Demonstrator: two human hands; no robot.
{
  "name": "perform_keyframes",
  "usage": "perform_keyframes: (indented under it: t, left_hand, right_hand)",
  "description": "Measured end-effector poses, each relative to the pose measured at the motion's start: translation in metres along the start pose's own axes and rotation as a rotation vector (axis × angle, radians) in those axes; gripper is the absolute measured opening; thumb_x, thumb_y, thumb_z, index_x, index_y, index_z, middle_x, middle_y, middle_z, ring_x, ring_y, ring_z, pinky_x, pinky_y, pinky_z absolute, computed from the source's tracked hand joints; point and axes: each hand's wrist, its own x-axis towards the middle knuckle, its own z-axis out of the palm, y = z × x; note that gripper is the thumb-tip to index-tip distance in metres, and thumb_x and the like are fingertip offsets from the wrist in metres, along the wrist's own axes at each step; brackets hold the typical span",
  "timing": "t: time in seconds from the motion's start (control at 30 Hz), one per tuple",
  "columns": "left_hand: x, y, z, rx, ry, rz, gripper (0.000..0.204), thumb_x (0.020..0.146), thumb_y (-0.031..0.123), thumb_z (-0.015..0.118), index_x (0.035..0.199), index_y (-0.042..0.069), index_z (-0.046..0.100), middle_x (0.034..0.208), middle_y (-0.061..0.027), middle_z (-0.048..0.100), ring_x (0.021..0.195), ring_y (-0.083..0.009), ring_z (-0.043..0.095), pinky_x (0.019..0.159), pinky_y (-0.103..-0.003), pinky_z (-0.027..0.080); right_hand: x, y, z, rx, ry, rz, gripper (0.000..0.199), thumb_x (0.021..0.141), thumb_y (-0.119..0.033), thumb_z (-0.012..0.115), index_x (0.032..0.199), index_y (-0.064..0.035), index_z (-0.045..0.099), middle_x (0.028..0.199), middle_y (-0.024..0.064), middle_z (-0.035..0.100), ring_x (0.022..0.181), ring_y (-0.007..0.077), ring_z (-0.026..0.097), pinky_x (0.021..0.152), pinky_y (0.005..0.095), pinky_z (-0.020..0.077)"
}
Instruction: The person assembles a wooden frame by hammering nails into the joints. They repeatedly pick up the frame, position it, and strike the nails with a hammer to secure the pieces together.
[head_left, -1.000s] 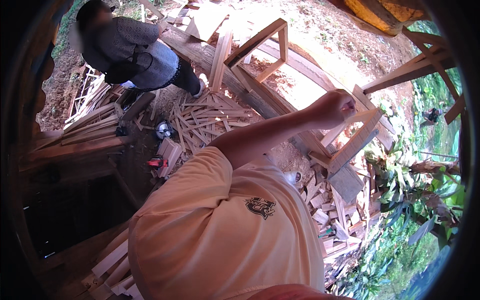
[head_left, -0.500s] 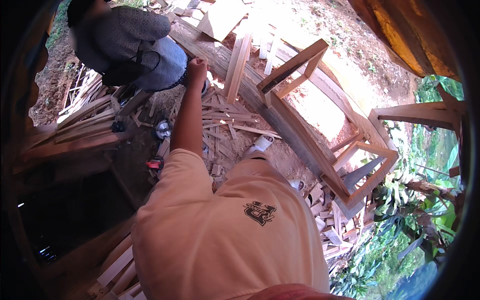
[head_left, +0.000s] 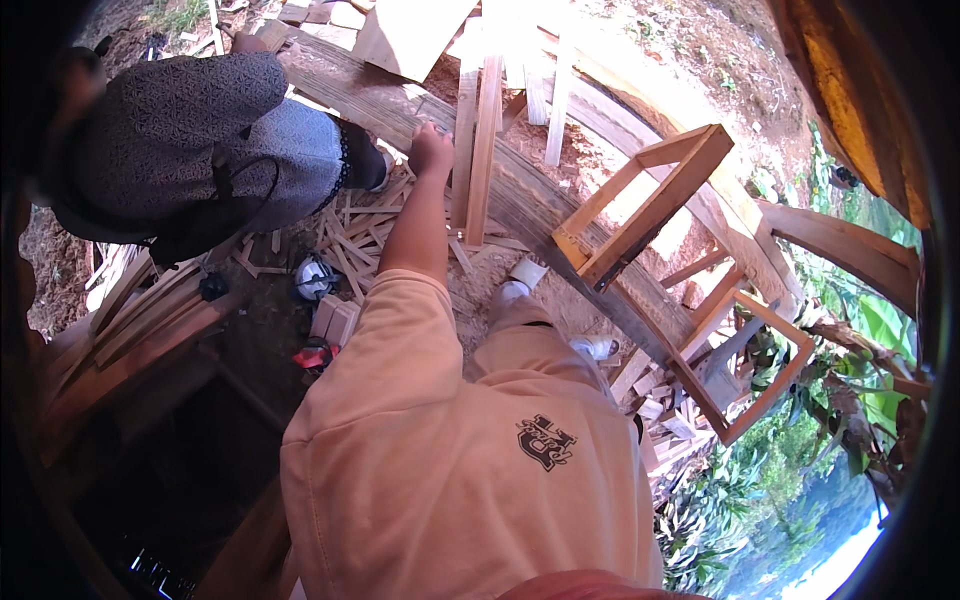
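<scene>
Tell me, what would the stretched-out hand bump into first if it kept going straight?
Probably the big curved wooden beam. The hand reaches up and away, already at the beam's near edge, beside the upright planks. Depth is unclear, so it may already touch.

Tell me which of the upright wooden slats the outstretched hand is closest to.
The left slat of the close pair: the hand is right beside its left edge, while its twin and the paler slat stand farther right.

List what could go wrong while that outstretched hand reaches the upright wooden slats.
The hand is at leaning slats; a nudge might topple them toward the crouching person. Loose offcuts litter the ground underfoot, so a shoe may slip. The circular saw lies close by.
</scene>
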Motion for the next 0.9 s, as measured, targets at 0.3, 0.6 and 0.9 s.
perform_keyframes:
  t: [0.3, 0.6, 0.9]
  left_hand:
    - [-0.001, 0.0, 0.014, -0.088, 0.119, -0.026, 0.024, 0.087, 0.021, 0.079, 0.106, 0.009, 0.071, 0.101, -0.0097, 0.074, 0.097, -0.0302, 0.072, 0.081, -0.043, 0.057]
    - [0.023, -0.03, -0.004, -1.108, 0.168, -0.331, 0.012, 0.093, 0.003, 0.076, 0.103, -0.004, 0.076, 0.091, -0.0086, 0.077, 0.077, -0.0112, 0.071, 0.069, -0.023, 0.055]
    - [-0.069, 0.115, -0.185, -1.531, 0.097, -0.034, 0.03, 0.099, 0.009, 0.071, 0.127, 0.0, 0.068, 0.116, -0.0082, 0.073, 0.104, -0.0212, 0.073, 0.093, -0.029, 0.057]
  right_hand:
    - [-0.025, -0.002, 0.009, -0.034, -0.022, 0.026, 0.036, 0.103, -0.029, 0.061, 0.09, 0.0034, 0.067, 0.069, 0.0135, 0.066, 0.059, 0.0279, 0.068, 0.055, 0.0432, 0.0531]
    - [-0.011, -0.003, 0.02, -0.037, -0.06, -0.031, 0.035, 0.102, -0.029, 0.062, 0.088, 0.0025, 0.067, 0.068, 0.013, 0.066, 0.056, 0.0275, 0.068, 0.053, 0.0431, 0.0533]
    - [0.031, 0.059, 0.003, 0.003, 0.008, -0.103, 0.035, 0.101, -0.029, 0.062, 0.086, 0.0016, 0.067, 0.066, 0.0124, 0.066, 0.054, 0.027, 0.068, 0.051, 0.043, 0.0536]
